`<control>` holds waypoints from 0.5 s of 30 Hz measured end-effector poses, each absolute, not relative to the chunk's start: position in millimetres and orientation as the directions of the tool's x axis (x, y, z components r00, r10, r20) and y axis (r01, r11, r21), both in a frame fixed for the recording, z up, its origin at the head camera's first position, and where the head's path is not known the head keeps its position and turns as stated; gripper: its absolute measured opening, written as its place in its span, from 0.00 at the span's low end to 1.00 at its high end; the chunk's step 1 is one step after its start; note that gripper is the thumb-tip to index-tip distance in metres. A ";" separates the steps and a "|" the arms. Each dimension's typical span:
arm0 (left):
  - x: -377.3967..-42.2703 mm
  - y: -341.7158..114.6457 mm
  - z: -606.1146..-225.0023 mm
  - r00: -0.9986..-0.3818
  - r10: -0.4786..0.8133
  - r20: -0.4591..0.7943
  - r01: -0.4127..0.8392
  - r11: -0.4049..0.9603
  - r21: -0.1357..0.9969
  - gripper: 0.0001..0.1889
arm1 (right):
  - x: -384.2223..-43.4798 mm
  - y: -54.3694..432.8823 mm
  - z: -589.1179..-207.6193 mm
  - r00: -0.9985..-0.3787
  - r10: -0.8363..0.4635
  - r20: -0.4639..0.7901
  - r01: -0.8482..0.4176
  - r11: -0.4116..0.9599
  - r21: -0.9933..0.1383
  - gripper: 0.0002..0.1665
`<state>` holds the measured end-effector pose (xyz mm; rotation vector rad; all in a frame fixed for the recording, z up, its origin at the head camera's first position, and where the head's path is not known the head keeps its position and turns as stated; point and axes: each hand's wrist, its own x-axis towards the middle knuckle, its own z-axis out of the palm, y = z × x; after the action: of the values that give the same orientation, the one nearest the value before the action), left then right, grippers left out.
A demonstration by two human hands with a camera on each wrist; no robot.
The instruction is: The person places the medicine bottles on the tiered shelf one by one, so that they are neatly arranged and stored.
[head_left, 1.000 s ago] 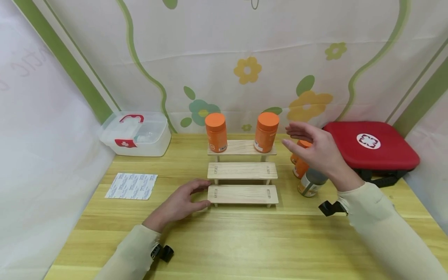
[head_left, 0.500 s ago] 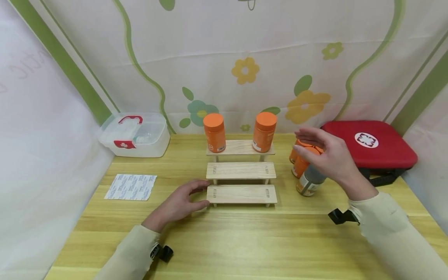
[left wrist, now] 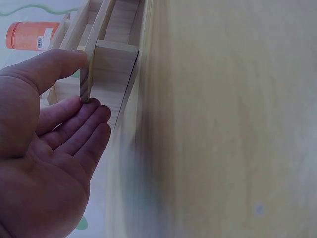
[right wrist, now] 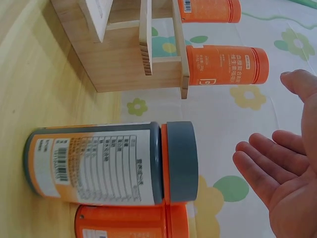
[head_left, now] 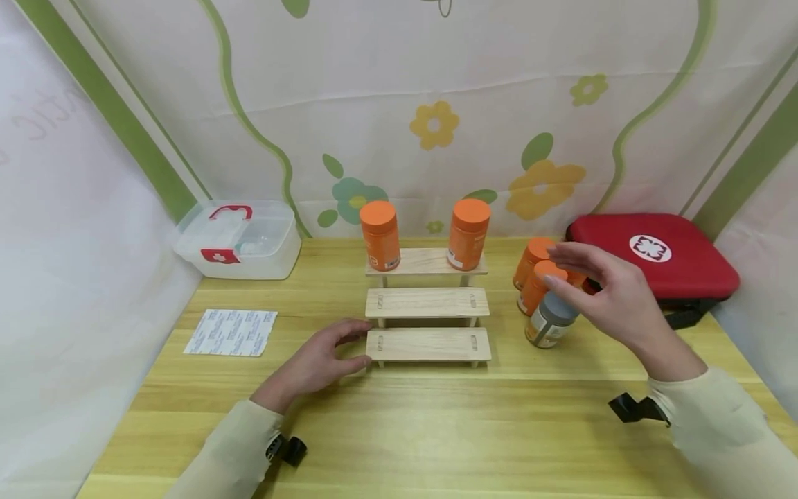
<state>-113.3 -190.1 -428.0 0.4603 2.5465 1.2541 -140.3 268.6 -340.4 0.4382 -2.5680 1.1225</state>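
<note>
A three-step wooden display stand (head_left: 427, 303) stands mid-table, with two orange supplement bottles (head_left: 379, 235) on its top step. My left hand (head_left: 318, 364) holds the left end of the lowest step; in the left wrist view, its thumb and fingers (left wrist: 74, 126) lie at opposite edges of the board. To the right of the stand, a grey-capped bottle (head_left: 549, 320) is grouped with several orange bottles (head_left: 533, 290), some partly hidden by my right hand. That right hand (head_left: 614, 298) hovers above them, fingers extended, holding nothing; the right wrist view shows a gap between it and the grey cap (right wrist: 182, 162).
A red first-aid case (head_left: 661, 267) with a black handle lies at the back right. At the back left is a clear plastic first-aid box (head_left: 240, 242). A printed white sheet (head_left: 231, 333) lies on the left of the wooden table (head_left: 399, 436). A patterned cloth (head_left: 374, 90) hangs behind.
My right hand has moved right and towards me, away from the stand, and is now over the grouped bottles. The left hand stays at the lowest step.
</note>
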 end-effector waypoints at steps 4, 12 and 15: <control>-113.7 -189.9 -428.1 -0.916 0.388 -0.101 0.158 0.580 0.799 0.30 | -134.8 274.4 -345.1 -0.893 -0.152 0.425 -0.417 0.637 -0.648 0.34; -114.1 -189.5 -429.5 -0.914 0.392 -0.102 0.156 0.573 0.804 0.29 | -122.7 287.4 -353.7 -0.910 -0.113 0.400 -0.378 0.622 -0.685 0.34; -114.4 -189.9 -430.1 -0.911 0.400 -0.096 0.163 0.566 0.808 0.29 | -118.5 291.2 -358.3 -0.915 -0.110 0.388 -0.367 0.624 -0.690 0.33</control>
<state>-114.4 -189.9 -430.1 0.4664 2.5330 1.2661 -118.5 291.2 -358.3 0.3849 -2.5406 1.1805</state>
